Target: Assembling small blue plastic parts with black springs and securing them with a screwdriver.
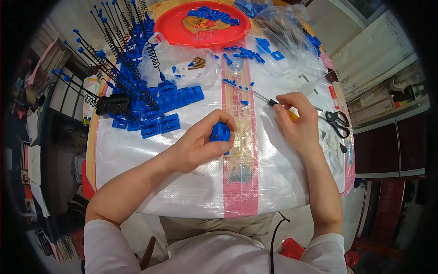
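Observation:
My left hand is closed around a small blue plastic part above the middle of the table, with a tiny brass-coloured spot showing on its face. To the right, my right hand grips a screwdriver with a black and yellow handle. Its shaft points away toward the far left, apart from the blue part. Just beyond the tip lie several tiny blue pieces and a lone blue piece. My palm and fingers hide part of the screwdriver's handle.
Blue bases with black coil springs crowd the left side. A clear bag bears brass pins. Behind stands a red tray with blue parts. Black scissors, a red marker and a hex key lie at right.

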{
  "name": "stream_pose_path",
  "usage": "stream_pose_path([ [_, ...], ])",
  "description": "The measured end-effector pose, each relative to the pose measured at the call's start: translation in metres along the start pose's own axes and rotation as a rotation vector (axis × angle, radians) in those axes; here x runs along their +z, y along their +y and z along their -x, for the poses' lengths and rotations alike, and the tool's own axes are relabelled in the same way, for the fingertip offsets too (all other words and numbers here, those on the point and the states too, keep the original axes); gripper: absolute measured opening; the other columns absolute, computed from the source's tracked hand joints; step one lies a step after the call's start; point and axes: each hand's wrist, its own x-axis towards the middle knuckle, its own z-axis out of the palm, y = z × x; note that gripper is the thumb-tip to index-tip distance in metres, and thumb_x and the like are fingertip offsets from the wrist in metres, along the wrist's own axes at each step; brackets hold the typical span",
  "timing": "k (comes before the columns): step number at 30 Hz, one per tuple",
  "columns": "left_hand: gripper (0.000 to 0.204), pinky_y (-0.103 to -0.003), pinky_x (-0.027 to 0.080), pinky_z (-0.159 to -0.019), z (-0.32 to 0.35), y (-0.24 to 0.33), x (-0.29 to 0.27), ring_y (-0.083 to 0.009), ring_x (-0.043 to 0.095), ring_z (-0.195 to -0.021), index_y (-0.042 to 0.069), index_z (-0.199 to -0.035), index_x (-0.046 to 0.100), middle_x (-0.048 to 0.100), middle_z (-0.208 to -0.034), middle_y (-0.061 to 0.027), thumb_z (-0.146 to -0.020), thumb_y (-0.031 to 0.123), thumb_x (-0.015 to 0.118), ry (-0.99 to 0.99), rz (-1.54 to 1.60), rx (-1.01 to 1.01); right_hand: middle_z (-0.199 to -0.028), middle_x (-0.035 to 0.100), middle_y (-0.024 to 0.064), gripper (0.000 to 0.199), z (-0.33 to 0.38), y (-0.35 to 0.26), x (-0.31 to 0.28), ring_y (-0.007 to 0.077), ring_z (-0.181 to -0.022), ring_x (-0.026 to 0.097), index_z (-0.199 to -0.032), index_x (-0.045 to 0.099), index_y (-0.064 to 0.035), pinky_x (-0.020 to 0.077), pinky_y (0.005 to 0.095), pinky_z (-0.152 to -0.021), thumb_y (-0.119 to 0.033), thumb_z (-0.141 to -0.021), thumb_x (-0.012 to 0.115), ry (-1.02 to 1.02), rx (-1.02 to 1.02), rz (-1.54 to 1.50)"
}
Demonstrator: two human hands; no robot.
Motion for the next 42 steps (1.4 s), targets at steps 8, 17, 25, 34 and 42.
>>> stream_pose_path([
  [8, 0.011, -0.021, 0.039, -0.057, 0.004, -0.001, 0.003, -0.0043, 0.050, -0.069, 0.006, -0.103, 0.053, 0.058, -0.082, -0.0008, -0.096, 0.013, 0.057, 0.029, -0.070, -0.096, -0.085, 0.066, 0.0131, 0.015, -0.023, -0.054, 0.011, 0.0258, -0.074, 0.065, -0.090, 0.068, -0.0005, 0.0511, 0.0363, -0.068, -0.014, -0.082, 0.071, -0.416, -0.061, -0.105],
  [17, 0.017, -0.024, 0.045, -0.069, 0.003, -0.003, 0.003, -0.0074, 0.054, -0.075, 0.001, -0.108, 0.059, 0.060, -0.086, -0.0018, -0.092, 0.003, 0.053, -0.053, -0.166, -0.047, -0.079, 0.070, 0.0187, 0.039, -0.073, -0.058, 0.109, 0.0341, -0.075, 0.069, -0.085, 0.072, 0.0010, 0.0539, 0.0412, -0.070, -0.037, -0.078, 0.071, -0.428, -0.008, 0.086],
  [25, 0.016, -0.025, 0.046, -0.075, 0.006, -0.001, 0.000, -0.0080, 0.056, -0.083, 0.000, -0.104, 0.062, 0.065, -0.094, -0.0048, -0.090, 0.002, 0.055, -0.081, -0.233, 0.055, -0.071, 0.068, 0.0233, 0.039, -0.086, -0.060, 0.136, 0.0363, -0.069, 0.068, -0.074, 0.072, 0.0028, 0.0554, 0.0424, -0.069, -0.035, -0.069, 0.071, -0.362, 0.067, 0.227],
  [34, 0.011, -0.024, 0.038, -0.051, 0.001, -0.002, -0.004, -0.0087, 0.050, -0.059, 0.001, -0.101, 0.058, 0.057, -0.071, -0.0039, -0.095, 0.010, 0.058, 0.107, 0.099, -0.077, -0.067, 0.064, 0.0076, 0.031, -0.066, -0.048, 0.069, 0.0162, -0.057, 0.060, -0.081, 0.068, 0.0009, 0.0476, 0.0293, -0.053, -0.029, -0.086, 0.067, -0.419, 0.396, -0.518],
  [42, 0.019, -0.023, 0.040, -0.051, -0.006, 0.000, -0.002, -0.0100, 0.055, -0.058, 0.004, -0.102, 0.056, 0.059, -0.070, -0.0035, -0.100, 0.023, 0.054, 0.203, 0.288, -0.072, -0.085, 0.060, 0.0013, 0.024, -0.016, -0.036, 0.042, 0.0076, -0.064, 0.051, -0.103, 0.062, -0.0045, 0.0357, 0.0218, -0.049, -0.027, -0.099, 0.058, -0.562, 0.704, -1.444],
])
